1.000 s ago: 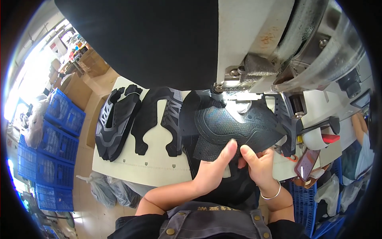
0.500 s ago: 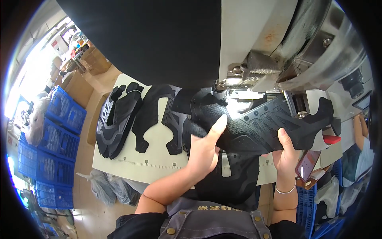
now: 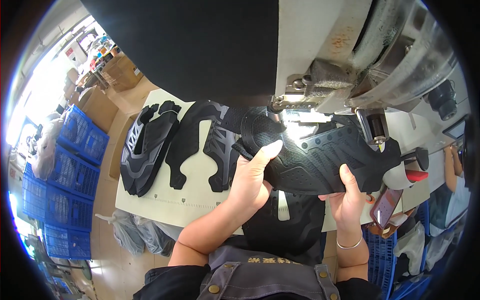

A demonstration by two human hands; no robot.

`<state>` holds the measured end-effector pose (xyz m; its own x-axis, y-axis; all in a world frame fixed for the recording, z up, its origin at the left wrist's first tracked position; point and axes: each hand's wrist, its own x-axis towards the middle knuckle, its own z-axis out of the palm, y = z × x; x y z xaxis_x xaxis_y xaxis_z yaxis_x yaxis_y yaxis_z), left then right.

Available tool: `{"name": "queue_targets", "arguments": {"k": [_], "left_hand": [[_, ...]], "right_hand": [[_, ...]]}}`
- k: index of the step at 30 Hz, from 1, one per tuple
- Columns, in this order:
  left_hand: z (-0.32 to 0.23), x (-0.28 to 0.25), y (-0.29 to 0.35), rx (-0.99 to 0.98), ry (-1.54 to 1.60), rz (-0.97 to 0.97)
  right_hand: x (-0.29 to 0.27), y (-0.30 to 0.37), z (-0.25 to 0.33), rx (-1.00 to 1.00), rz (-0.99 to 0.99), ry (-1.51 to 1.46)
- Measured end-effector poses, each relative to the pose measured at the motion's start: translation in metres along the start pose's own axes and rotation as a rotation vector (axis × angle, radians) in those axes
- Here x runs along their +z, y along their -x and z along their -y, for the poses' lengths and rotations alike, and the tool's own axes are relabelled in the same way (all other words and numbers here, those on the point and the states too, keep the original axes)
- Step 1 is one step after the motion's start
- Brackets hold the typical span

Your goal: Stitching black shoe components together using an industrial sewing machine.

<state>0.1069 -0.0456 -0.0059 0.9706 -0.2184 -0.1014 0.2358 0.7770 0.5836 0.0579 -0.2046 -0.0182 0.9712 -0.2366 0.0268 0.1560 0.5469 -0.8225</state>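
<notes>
A black shoe upper (image 3: 320,167) with raised patterned panels lies under the lit head of a sewing machine (image 3: 300,92). My left hand (image 3: 254,177) pinches its near left edge, thumb on top close to the presser foot (image 3: 276,116). My right hand (image 3: 346,201) grips the near right edge, thumb on top and fingers mostly hidden beneath. Left of it, a grey-and-black upper piece (image 3: 192,145) lies spread flat on the pale table (image 3: 165,200). Further left sits a stack of uppers (image 3: 148,155). More black upper pieces (image 3: 285,227) hang over the table's near edge.
Blue crates (image 3: 75,187) are piled on the floor at the left, with cardboard boxes (image 3: 120,72) beyond. A phone (image 3: 385,207) and a red object (image 3: 416,175) lie right of the work. At the far right another person's arm (image 3: 451,167) shows.
The shoe upper has turned and shifted slightly under the machine head, its right end now lower. Both hands moved with it, keeping their grip; my right hand moved a little left.
</notes>
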Motion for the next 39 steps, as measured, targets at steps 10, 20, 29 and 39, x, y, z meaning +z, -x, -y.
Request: {"name": "queue_targets", "arguments": {"k": [10,20,29,39], "left_hand": [[0.0,-0.002,-0.007,0.027,-0.056,-0.052],[0.0,-0.004,-0.011,0.156,-0.126,-0.01],[0.006,0.0,-0.009,0.331,-0.223,0.008],[0.005,-0.004,-0.013,0.282,-0.198,0.029]], "right_hand": [[0.001,-0.008,0.003,-0.034,-0.019,0.018],[0.002,-0.012,0.0,-0.048,0.037,-0.018],[-0.004,-0.015,0.004,-0.059,0.09,-0.055],[-0.004,-0.016,0.002,-0.029,0.072,-0.093]]}}
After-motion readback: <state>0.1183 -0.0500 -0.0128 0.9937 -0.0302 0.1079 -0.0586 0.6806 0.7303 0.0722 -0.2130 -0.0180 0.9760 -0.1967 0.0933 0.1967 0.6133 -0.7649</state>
